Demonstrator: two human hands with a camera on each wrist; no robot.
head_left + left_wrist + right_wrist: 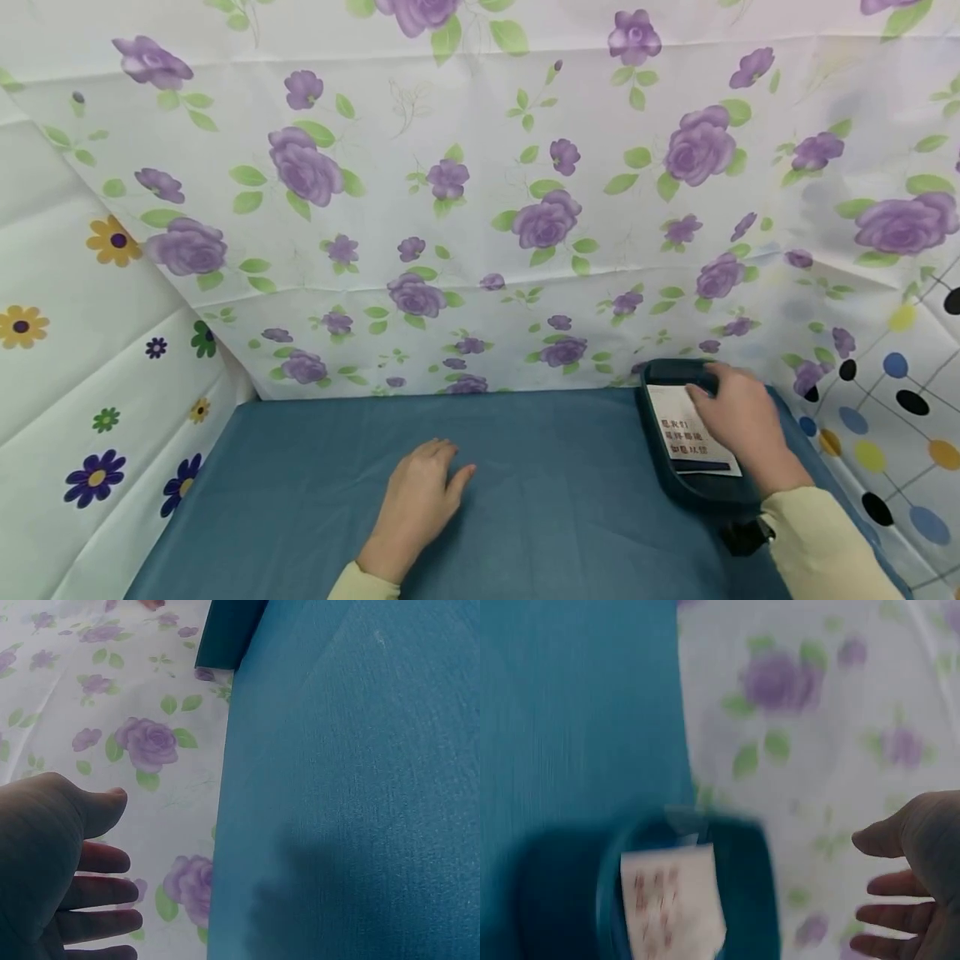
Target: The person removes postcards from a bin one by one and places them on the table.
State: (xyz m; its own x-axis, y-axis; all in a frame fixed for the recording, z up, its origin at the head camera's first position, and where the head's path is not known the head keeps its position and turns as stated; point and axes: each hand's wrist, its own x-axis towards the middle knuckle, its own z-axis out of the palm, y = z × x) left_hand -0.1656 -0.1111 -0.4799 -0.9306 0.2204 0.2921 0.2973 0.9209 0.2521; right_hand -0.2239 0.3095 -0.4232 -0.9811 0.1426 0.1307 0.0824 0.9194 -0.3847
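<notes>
A dark teal tray [708,502] with raised walls stands at the right end of the table. Inside it lies a pale card [675,412] printed with dark characters and a dark band along its lower edge. Above the tray hovers my right hand [742,417], partly covering the card. The right wrist view shows its fingers [896,919] extended and apart from the tray, holding nothing. My left hand [416,500] is over the middle of the table, its fingers loosely extended and nothing in them.
A blue cloth [315,483] covers the table. Behind it hangs a white curtain [480,208] with purple flowers. Patterned sheets flank the table: a flowered one [60,375] at left and a dotted one [900,450] at right. A black device [742,537] sits at my right wrist.
</notes>
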